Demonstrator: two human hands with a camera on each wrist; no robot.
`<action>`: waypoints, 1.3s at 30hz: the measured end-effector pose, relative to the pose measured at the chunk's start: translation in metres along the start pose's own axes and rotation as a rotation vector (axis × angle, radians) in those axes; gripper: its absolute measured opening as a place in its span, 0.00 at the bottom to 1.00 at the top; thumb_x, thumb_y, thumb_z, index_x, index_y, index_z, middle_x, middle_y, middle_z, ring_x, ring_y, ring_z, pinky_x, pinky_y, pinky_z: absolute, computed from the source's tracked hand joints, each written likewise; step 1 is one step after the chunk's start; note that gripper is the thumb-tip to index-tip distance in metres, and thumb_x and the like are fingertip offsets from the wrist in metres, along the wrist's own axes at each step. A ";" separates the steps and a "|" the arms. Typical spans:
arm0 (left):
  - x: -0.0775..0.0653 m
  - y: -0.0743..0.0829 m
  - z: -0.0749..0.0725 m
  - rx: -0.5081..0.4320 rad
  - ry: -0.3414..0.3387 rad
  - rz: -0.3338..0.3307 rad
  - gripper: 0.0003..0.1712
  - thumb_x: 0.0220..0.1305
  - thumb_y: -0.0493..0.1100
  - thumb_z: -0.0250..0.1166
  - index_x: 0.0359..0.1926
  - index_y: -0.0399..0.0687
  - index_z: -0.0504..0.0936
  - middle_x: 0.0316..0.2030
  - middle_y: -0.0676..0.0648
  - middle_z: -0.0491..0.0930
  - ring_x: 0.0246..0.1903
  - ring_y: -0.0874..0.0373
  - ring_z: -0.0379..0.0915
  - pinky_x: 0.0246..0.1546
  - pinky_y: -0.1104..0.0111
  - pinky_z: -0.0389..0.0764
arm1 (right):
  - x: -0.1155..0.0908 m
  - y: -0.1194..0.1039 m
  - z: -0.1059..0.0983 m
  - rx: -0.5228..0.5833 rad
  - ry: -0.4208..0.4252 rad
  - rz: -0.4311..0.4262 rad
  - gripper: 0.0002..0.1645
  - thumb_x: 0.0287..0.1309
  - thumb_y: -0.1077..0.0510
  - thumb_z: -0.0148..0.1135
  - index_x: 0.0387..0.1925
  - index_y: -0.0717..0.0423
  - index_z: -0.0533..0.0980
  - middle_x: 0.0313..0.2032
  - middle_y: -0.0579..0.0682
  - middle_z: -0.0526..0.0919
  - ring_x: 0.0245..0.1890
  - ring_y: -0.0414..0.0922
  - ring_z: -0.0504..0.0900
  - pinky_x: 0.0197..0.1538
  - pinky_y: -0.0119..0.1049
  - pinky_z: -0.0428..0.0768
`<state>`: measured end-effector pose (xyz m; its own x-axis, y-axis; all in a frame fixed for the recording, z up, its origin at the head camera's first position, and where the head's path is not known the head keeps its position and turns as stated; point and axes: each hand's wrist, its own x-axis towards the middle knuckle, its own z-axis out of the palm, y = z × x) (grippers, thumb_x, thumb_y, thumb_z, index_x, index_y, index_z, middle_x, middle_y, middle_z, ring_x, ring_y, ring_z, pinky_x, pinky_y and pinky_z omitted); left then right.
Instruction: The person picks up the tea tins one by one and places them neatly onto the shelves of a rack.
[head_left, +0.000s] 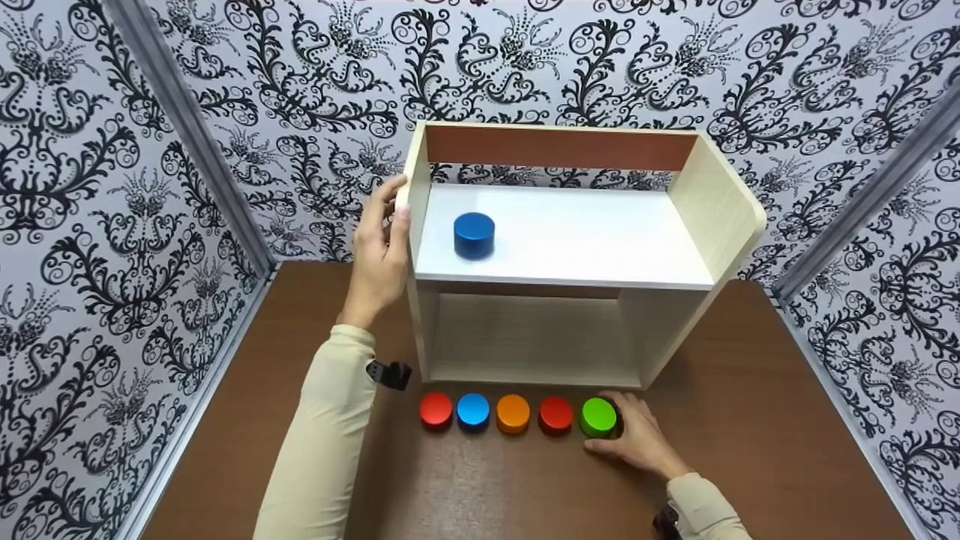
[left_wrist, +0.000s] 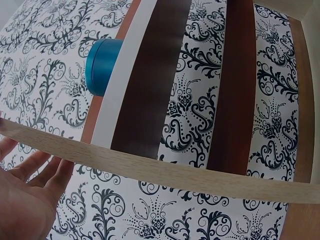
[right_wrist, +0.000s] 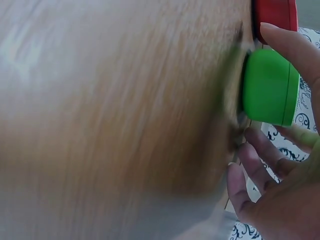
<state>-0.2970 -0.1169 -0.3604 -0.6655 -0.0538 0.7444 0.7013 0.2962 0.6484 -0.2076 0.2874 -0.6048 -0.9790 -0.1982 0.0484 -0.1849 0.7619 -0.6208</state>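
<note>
My left hand (head_left: 381, 259) holds the left side panel (head_left: 415, 195) of a small pale wooden shelf unit, thumb at its front edge. In the left wrist view, the fingers (left_wrist: 57, 180) lie against the panel's outer face. A dark blue cylinder (head_left: 474, 236) stands on the white upper shelf (head_left: 585, 232), near its left end. My right hand (head_left: 637, 435) is around a short green cylinder (head_left: 598, 417), thumb and fingers spread to either side. The right wrist view shows gaps between the fingers and the green cylinder (right_wrist: 270, 87), which has a seam near its top.
Left of the green cylinder, in a row before the shelf unit, stand a red cylinder (head_left: 556, 415), an orange one (head_left: 513, 414), a light blue one (head_left: 473, 412) and another red one (head_left: 436, 410). Patterned walls (head_left: 510, 67) enclose the brown table (head_left: 480, 487).
</note>
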 end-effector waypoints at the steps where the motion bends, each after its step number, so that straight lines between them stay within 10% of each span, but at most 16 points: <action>1: 0.000 0.000 0.000 0.000 0.000 0.000 0.22 0.79 0.40 0.50 0.68 0.38 0.69 0.60 0.38 0.75 0.55 0.50 0.74 0.52 0.59 0.80 | 0.001 0.000 0.001 -0.003 -0.004 0.001 0.51 0.38 0.44 0.86 0.64 0.55 0.73 0.56 0.59 0.77 0.59 0.63 0.71 0.60 0.67 0.67; 18: 0.000 0.000 -0.001 0.013 -0.007 0.000 0.22 0.79 0.41 0.48 0.69 0.39 0.69 0.61 0.38 0.74 0.56 0.50 0.74 0.53 0.58 0.80 | 0.001 -0.002 0.009 -0.020 0.065 -0.055 0.39 0.42 0.53 0.85 0.57 0.54 0.77 0.47 0.50 0.77 0.51 0.54 0.74 0.55 0.55 0.73; 39: 0.000 0.001 -0.001 0.000 -0.002 -0.007 0.22 0.79 0.41 0.49 0.69 0.39 0.69 0.60 0.39 0.75 0.56 0.51 0.73 0.52 0.59 0.80 | -0.003 -0.047 -0.036 0.101 0.092 -0.084 0.38 0.44 0.51 0.84 0.57 0.57 0.79 0.51 0.50 0.81 0.53 0.53 0.78 0.57 0.56 0.76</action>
<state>-0.2960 -0.1175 -0.3601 -0.6707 -0.0537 0.7398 0.6969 0.2960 0.6532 -0.1991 0.2737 -0.5476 -0.9649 -0.1979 0.1724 -0.2618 0.6779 -0.6870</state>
